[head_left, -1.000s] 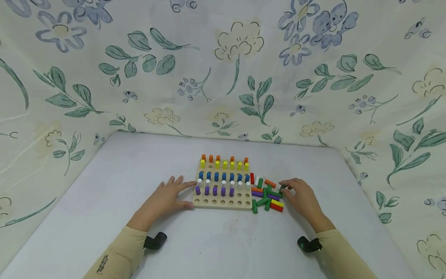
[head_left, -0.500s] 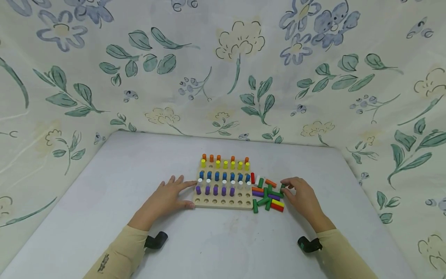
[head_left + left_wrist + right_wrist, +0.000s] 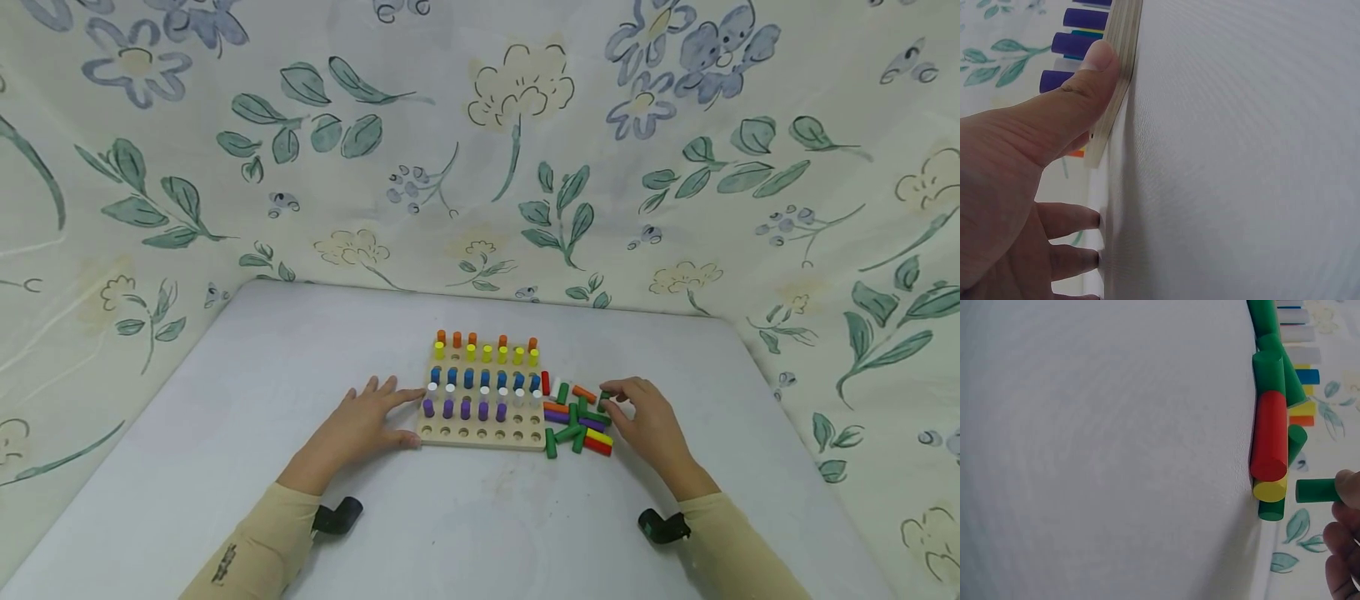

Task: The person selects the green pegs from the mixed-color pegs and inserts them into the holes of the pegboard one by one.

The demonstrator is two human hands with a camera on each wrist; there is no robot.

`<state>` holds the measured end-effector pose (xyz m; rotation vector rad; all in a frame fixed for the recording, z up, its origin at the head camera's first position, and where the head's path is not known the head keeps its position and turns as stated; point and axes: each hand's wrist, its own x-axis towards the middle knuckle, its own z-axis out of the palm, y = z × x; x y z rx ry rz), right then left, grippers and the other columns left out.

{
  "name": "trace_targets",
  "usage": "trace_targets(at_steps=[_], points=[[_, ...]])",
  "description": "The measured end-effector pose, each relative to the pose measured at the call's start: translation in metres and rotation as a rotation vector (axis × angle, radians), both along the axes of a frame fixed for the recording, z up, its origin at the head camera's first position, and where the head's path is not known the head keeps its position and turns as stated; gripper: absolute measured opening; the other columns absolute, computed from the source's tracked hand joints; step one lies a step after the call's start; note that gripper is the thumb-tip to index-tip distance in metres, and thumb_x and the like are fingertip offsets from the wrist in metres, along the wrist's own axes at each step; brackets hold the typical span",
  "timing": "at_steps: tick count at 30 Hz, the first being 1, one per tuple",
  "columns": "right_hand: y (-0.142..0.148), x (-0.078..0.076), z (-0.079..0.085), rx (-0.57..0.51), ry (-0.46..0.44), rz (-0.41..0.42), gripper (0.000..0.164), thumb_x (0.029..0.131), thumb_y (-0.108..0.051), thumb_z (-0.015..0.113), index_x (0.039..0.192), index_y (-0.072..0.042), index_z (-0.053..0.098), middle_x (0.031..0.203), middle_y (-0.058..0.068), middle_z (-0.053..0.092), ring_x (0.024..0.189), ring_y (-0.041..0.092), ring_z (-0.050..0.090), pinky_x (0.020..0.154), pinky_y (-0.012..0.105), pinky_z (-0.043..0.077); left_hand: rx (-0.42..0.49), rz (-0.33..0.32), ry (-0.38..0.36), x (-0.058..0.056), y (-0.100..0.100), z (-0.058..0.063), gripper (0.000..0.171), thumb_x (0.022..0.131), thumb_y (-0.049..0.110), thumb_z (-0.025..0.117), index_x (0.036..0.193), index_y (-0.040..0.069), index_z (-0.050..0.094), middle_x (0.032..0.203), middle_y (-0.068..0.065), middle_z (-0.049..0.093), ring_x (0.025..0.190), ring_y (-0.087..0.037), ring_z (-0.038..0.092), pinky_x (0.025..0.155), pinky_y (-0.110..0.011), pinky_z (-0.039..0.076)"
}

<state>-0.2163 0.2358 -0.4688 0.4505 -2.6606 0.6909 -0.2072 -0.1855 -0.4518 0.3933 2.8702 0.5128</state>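
A wooden pegboard (image 3: 483, 444) lies mid-table with upright orange, yellow, blue, white and purple pegs in rows; its front row shows bare holes. My left hand (image 3: 358, 429) is at the board's left side, fingers spread; in the left wrist view the thumb (image 3: 1100, 59) rests along the board's edge. To the right of the board, my right hand (image 3: 647, 418) pinches a green peg (image 3: 1316, 490) between thumb and fingertips. That peg stands upright, raised above the loose pegs, with its lower end free.
Loose pegs lie heaped against the board's right side: several green ones, a red peg (image 3: 597, 447), a yellow peg (image 3: 597, 436), an orange peg (image 3: 584, 393) and others. The white table (image 3: 480, 525) meets a flowered cloth (image 3: 420, 167) behind.
My right hand has shifted slightly left with the green peg, which now stands more upright in its fingers. The left hand stays against the board, and the pegs in it have not changed.
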Motion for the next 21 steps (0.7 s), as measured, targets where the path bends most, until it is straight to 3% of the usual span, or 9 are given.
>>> trace_targets(at_steps=[8, 21], points=[[-0.0039, 0.0001, 0.0010, -0.003, -0.016, 0.014, 0.026, 0.091, -0.013, 0.079, 0.115, -0.007, 0.072, 0.107, 0.007, 0.069, 0.098, 0.024, 0.062, 0.089, 0.045, 0.059, 0.011, -0.001, -0.005, -0.0005, -0.0002, -0.0002, 0.081, 0.080, 0.054, 0.079, 0.150, 0.022, 0.053, 0.156, -0.033, 0.034, 0.144, -0.060, 0.021, 0.115, -0.074, 0.016], [-0.0080, -0.0002, -0.0001, -0.014, 0.030, 0.046, 0.027, 0.089, -0.011, 0.080, 0.114, -0.007, 0.072, 0.105, 0.006, 0.070, 0.097, 0.024, 0.063, 0.087, 0.046, 0.059, 0.016, 0.001, -0.007, 0.0011, 0.0004, 0.0008, 0.080, 0.082, 0.054, 0.079, 0.151, 0.022, 0.052, 0.158, -0.031, 0.032, 0.145, -0.059, 0.020, 0.116, -0.073, 0.014]])
